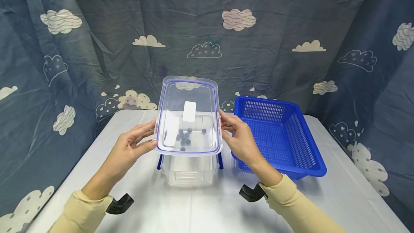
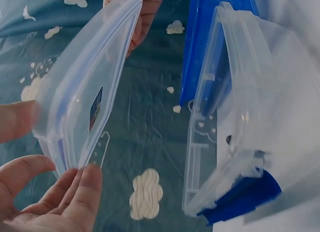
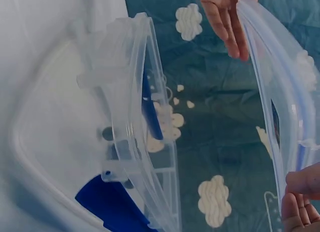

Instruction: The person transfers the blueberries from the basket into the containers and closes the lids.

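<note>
A clear plastic lid (image 1: 203,116) with a blue seal and a white label is held tilted above a clear storage container (image 1: 190,177). My left hand (image 1: 134,142) grips its left edge, thumb on one face and fingers on the other. On the opposite edge, my right hand (image 1: 240,137) pinches the lid between thumb and fingers. Both wrist views show a gap between lid (image 2: 95,86) and container rim (image 3: 137,91). Several small dark round pieces (image 1: 183,137) show through the lid, inside the container. Blue side clips (image 1: 220,161) hang folded down from the container.
A blue perforated plastic basket (image 1: 312,170) stands to the right of the container, close to my right forearm. Everything sits on a white-covered table (image 1: 142,204). Behind hangs a dark curtain (image 1: 181,17) with a cloud pattern.
</note>
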Available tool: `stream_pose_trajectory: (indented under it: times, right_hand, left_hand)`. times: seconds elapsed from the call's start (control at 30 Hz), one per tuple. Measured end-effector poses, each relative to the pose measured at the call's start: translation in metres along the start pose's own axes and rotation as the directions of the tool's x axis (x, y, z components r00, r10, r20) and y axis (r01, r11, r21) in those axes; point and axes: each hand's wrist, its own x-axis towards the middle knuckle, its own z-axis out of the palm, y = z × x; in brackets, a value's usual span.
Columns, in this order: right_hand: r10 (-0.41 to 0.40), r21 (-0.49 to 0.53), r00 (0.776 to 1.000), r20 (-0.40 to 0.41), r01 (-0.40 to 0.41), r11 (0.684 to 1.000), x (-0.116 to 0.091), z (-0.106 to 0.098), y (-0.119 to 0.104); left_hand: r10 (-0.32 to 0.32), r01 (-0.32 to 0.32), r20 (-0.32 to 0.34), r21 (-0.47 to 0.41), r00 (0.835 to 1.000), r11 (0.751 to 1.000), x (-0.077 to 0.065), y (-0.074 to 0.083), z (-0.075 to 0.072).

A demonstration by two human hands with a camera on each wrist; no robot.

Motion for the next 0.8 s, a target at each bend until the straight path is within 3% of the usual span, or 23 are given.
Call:
stream_pose_trajectory:
  times: [0.27, 0.6, 0.8]
  right_hand:
    - [0.022, -0.018, 0.998, -0.066, -0.024, 1.0, -0.001, -0.014, 0.0]
    - [-0.045, -0.136, 0.981, -0.189, 0.02, 0.991, 0.005, -0.023, -0.006]
    - [-0.049, -0.165, 0.981, -0.189, 0.017, 0.986, 0.008, -0.026, -0.009]
  left_hand:
    - [0.025, -0.022, 0.047, -0.047, 0.999, 0.999, 0.006, 0.009, 0.012]
    - [0.042, -0.043, 0.05, 0.013, 0.998, 0.999, 0.009, 0.026, 0.017]
    - [0.04, -0.043, 0.053, 0.044, 0.998, 0.998, 0.012, 0.027, 0.018]
